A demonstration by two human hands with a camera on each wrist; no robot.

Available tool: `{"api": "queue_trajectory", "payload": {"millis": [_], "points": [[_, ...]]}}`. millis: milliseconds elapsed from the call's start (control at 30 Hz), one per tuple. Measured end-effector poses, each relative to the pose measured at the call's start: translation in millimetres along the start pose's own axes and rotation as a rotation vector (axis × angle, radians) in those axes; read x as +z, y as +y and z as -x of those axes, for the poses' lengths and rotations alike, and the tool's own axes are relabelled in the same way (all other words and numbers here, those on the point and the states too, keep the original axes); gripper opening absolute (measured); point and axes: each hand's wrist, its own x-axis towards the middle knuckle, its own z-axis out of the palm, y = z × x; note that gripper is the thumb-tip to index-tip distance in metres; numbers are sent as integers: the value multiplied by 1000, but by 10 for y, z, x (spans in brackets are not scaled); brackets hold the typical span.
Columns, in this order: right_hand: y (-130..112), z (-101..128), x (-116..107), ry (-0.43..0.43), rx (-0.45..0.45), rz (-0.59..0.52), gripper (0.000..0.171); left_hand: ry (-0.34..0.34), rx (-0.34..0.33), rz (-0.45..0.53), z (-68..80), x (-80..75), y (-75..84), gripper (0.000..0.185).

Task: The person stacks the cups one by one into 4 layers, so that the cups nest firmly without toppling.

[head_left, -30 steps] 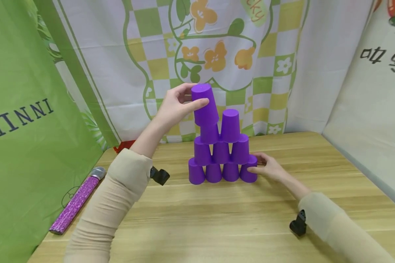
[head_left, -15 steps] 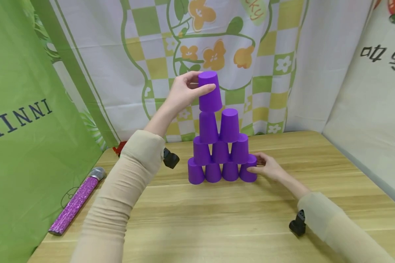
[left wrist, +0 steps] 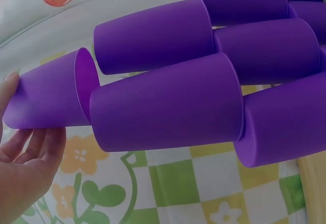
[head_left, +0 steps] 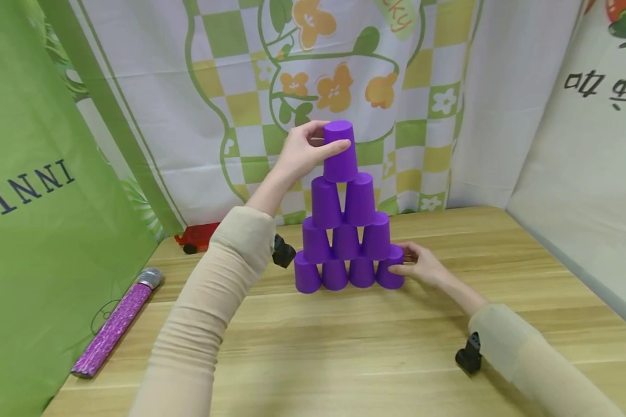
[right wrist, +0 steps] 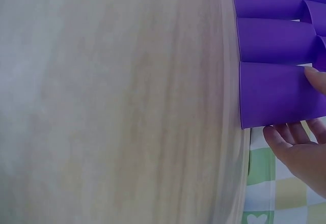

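The left hand (head_left: 299,152) held the top cup (head_left: 340,150) upside down, with its fingers and thumb curled round the cup's sides. The cup sat at the very top of the cup tower (head_left: 346,243), on the two cups of the row below it. From the left wrist view, its rim looked to be touching them, though I could not tell if it stood flat.

The right hand (head_left: 419,265) rested at the foot of the tower. Its thumb and fingers were curled round the end cup (head_left: 391,274) of the bottom row, on the right side.

This looked like the last step of the build: putting the tip on. The next move would call for a slow, soft letting go, fingers opening straight out, so the top cup would not tip or shake the rows under it.

The tower stood on a light wooden table (head_left: 375,347). A sparkly purple microphone (head_left: 116,322) lay near the table's left edge, well apart from the cups. A small red thing (head_left: 195,237) sat at the back. Behind hung a cloth with flowers (head_left: 339,87) and green and yellow squares, and a green cloth (head_left: 26,174) hung on the left.
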Motion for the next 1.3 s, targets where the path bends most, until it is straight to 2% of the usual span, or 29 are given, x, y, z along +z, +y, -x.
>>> {"api": "queue_trajectory", "payload": {"millis": [167,433,967,1133,1300], "points": [[-22,4,3,-4,8,-3,57,-4,7,-16,7,23,-3,54],[-17,0,5,-12,8,-11,57,9,12,-34,21,36,-52,44],[-10,-6,0,-10,8,1,57,9,-3,-33,28,48,-88,50],[-17,-7,14,-17,15,2,58,25,-20,-30,92,-14,-145,60],[-35,-4,18,-26,26,6,59,66,-24,-32,247,-137,-261,56]]}}
